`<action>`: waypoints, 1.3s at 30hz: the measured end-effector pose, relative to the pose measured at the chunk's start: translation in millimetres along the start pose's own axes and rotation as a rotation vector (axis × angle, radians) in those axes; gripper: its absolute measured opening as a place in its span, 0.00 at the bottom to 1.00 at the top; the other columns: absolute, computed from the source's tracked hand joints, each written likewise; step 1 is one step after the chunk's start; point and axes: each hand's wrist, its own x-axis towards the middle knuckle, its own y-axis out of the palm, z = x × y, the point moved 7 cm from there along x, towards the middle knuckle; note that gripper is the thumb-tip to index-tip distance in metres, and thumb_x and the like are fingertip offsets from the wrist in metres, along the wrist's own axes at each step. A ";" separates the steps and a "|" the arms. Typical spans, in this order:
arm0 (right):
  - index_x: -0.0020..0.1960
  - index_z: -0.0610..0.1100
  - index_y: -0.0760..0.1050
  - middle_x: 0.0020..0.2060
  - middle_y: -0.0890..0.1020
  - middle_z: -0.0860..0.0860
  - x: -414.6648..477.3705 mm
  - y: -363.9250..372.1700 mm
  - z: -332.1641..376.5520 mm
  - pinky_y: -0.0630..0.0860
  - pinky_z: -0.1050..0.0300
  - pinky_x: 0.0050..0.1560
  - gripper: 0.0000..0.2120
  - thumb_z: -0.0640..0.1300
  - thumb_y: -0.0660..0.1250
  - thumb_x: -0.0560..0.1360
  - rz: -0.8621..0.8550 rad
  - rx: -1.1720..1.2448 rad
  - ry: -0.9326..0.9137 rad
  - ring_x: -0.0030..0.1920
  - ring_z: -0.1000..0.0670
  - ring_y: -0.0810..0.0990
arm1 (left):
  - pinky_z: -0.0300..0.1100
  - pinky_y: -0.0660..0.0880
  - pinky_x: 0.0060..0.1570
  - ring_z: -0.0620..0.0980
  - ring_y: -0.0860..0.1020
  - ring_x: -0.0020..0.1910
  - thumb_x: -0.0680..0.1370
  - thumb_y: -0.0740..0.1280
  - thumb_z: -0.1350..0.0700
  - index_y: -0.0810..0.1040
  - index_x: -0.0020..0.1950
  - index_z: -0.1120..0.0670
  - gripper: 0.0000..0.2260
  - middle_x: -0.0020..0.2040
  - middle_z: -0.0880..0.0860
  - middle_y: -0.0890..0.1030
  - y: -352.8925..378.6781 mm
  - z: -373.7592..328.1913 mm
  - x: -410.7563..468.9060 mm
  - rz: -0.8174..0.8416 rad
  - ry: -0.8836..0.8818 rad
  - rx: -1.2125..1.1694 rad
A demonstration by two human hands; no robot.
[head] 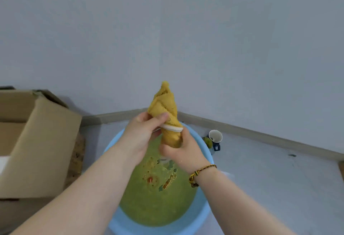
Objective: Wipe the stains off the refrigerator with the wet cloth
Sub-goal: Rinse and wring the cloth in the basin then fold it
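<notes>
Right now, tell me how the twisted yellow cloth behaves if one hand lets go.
Probably floppy: the cloth holds its twist only while the left hand and right hand grip it, so it would likely unwind and droop. Likely heavy for its size, being wrung over the filled basin.

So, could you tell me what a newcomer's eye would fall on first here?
The twisted yellow cloth stands out at centre, gripped by the left hand and the right hand above a blue basin of cloudy green water. An open cardboard box sits at the left, and a small cup stands on the floor right of the basin.
</notes>
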 end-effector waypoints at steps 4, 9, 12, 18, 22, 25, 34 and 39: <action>0.66 0.55 0.64 0.62 0.71 0.59 -58.3 -59.0 97.3 0.65 0.59 0.62 0.30 0.57 0.65 0.66 0.059 0.195 -0.007 0.64 0.58 0.69 | 0.38 0.77 0.48 0.48 0.80 0.44 0.70 0.67 0.61 0.78 0.46 0.56 0.06 0.42 0.52 0.83 54.2 -103.3 -52.3 0.163 0.017 0.102; 0.55 0.48 0.75 0.46 0.84 0.56 -144.0 -148.2 226.1 0.77 0.65 0.47 0.15 0.50 0.67 0.69 -0.029 0.404 -0.148 0.48 0.58 0.81 | 0.45 0.79 0.49 0.53 0.82 0.45 0.65 0.68 0.60 0.79 0.49 0.58 0.13 0.45 0.56 0.84 150.0 -202.1 -129.5 0.622 -0.084 0.211; 0.50 0.46 0.78 0.43 0.84 0.54 -211.6 -201.1 274.0 0.78 0.63 0.47 0.10 0.45 0.66 0.69 -0.184 0.351 -0.224 0.46 0.55 0.82 | 0.42 0.80 0.45 0.53 0.82 0.46 0.64 0.68 0.61 0.77 0.54 0.62 0.19 0.48 0.58 0.83 215.0 -248.5 -175.9 0.778 -0.046 0.299; 0.46 0.40 0.79 0.40 0.83 0.48 -354.7 -305.1 288.4 0.80 0.61 0.48 0.05 0.34 0.66 0.72 -0.577 0.270 -0.269 0.41 0.54 0.82 | 0.33 0.78 0.42 0.47 0.82 0.42 0.61 0.70 0.60 0.79 0.50 0.59 0.18 0.42 0.53 0.84 350.2 -275.0 -261.6 1.040 0.129 0.527; 0.42 0.45 0.79 0.41 0.82 0.48 -462.6 -376.3 283.7 0.77 0.50 0.53 0.02 0.41 0.71 0.70 -0.821 0.161 -0.243 0.46 0.47 0.80 | 0.30 0.76 0.35 0.41 0.80 0.33 0.62 0.73 0.65 0.79 0.41 0.58 0.10 0.35 0.52 0.81 451.0 -277.6 -335.1 1.140 0.282 0.526; 0.41 0.46 0.76 0.37 0.79 0.50 -550.3 -425.3 282.1 0.75 0.60 0.41 0.04 0.44 0.66 0.74 -1.007 0.036 -0.258 0.38 0.52 0.76 | 0.31 0.77 0.33 0.43 0.79 0.33 0.70 0.68 0.70 0.77 0.42 0.56 0.09 0.38 0.53 0.80 525.6 -262.2 -402.8 1.182 0.342 0.426; 0.38 0.49 0.74 0.33 0.77 0.55 -731.3 -519.9 237.3 0.72 0.71 0.33 0.07 0.44 0.64 0.75 -1.483 -0.026 -0.269 0.35 0.59 0.74 | 0.40 0.79 0.43 0.48 0.83 0.41 0.66 0.70 0.51 0.76 0.55 0.55 0.19 0.45 0.52 0.84 660.5 -151.4 -560.8 1.490 0.041 0.326; 0.38 0.45 0.74 0.34 0.77 0.51 -782.8 -561.3 189.5 0.73 0.58 0.40 0.09 0.47 0.64 0.76 -1.651 0.078 -0.169 0.36 0.53 0.75 | 0.39 0.80 0.41 0.49 0.83 0.41 0.71 0.68 0.63 0.74 0.54 0.57 0.12 0.45 0.54 0.83 722.8 -108.2 -602.9 1.624 -0.074 0.297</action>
